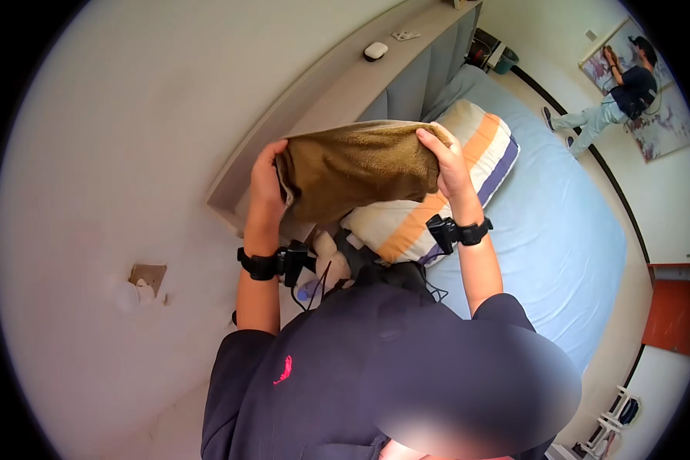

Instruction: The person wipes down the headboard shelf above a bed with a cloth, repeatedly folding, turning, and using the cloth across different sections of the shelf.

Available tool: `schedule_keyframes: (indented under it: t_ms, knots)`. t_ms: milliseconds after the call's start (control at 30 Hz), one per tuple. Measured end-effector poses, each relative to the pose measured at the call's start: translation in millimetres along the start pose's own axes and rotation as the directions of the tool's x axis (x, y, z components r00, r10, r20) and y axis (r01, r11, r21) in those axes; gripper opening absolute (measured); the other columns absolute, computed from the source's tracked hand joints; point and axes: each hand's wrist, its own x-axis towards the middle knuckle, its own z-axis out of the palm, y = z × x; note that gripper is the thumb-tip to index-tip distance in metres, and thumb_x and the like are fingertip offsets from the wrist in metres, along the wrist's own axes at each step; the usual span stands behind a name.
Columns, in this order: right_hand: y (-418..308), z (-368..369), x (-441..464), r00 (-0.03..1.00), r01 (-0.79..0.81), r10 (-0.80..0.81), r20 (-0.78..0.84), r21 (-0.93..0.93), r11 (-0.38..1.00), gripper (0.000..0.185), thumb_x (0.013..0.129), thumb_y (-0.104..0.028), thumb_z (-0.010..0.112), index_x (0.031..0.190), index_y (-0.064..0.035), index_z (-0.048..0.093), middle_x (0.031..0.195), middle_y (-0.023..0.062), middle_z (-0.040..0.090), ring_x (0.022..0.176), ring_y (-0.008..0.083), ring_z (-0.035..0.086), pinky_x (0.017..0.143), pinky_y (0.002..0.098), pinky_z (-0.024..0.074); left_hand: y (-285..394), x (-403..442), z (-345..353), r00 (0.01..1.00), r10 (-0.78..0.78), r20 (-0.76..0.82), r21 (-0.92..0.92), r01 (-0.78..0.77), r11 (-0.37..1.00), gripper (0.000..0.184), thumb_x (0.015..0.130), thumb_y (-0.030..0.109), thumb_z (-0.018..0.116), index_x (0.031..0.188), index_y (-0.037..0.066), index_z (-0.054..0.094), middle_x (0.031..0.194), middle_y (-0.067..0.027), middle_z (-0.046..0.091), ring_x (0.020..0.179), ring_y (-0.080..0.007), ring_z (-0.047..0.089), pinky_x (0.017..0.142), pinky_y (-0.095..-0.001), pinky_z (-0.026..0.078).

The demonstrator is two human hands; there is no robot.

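Note:
Between my two hands hangs a brown fuzzy cloth [360,165], stretched sideways, with a paler edge along its top and left side. My left hand [266,178] is closed round the cloth's left end. On the opposite end, my right hand [451,165] grips the upper right corner, thumb over the front. Both wrists carry black straps with small devices and cables. Behind and below the cloth lies a pillow [406,230] with white, orange and dark blue stripes, partly covered by the cloth.
A bed with a light blue sheet [560,230] spreads to the right. A white earbud case [376,51] sits on the headboard ledge [322,103]. A pale plush toy [331,259] is close to my body. Another person [629,88] stands beyond the bed, near framed pictures.

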Motion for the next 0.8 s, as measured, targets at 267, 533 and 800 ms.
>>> schedule_keyframes:
  t_ms: [267, 533, 800]
  knots:
    - [0.8, 64.4, -9.3, 0.902, 0.346, -0.43, 0.032, -0.647, 0.679, 0.022, 0.084, -0.006, 0.065, 0.106, -0.0054, 0.062, 0.096, 0.0075, 0.068, 0.085, 0.0167, 0.062, 0.077, 0.0298, 0.0504, -46.3, -10.3, 31.6, 0.955, -0.19, 0.227, -0.194, 0.235, 0.952, 0.037, 0.099, 0.027, 0.038, 0.114, 0.0, 0.059, 0.112, -0.0143, 0.066, 0.1, -0.0268, 0.064, 0.093, -0.0404, 0.05]
    - [37.2, 84.3, -47.5, 0.911, 0.402, -0.351, 0.218, -0.666, 0.629, 0.035, 0.082, -0.007, 0.07, 0.117, -0.0065, 0.065, 0.078, 0.0102, 0.061, 0.063, 0.0206, 0.057, 0.06, 0.0315, 0.0476, -69.6, -9.1, 37.0, 0.929, -0.163, 0.331, -0.271, 0.259, 0.927, 0.033, 0.102, 0.029, 0.039, 0.105, 0.003, 0.058, 0.098, -0.0118, 0.064, 0.087, -0.0241, 0.063, 0.078, -0.0396, 0.054]
    - [36.1, 72.0, -73.9, 0.894, 0.438, -0.375, 0.246, -0.655, 0.615, 0.027, 0.082, 0.0, 0.068, 0.108, -0.0037, 0.068, 0.086, 0.0108, 0.066, 0.071, 0.0197, 0.063, 0.064, 0.0307, 0.0513, -82.1, -11.4, 36.6, 0.93, -0.197, 0.311, -0.23, 0.275, 0.934, 0.022, 0.095, 0.015, 0.057, 0.115, 0.006, 0.056, 0.103, -0.0061, 0.064, 0.088, -0.0174, 0.064, 0.074, -0.032, 0.054]
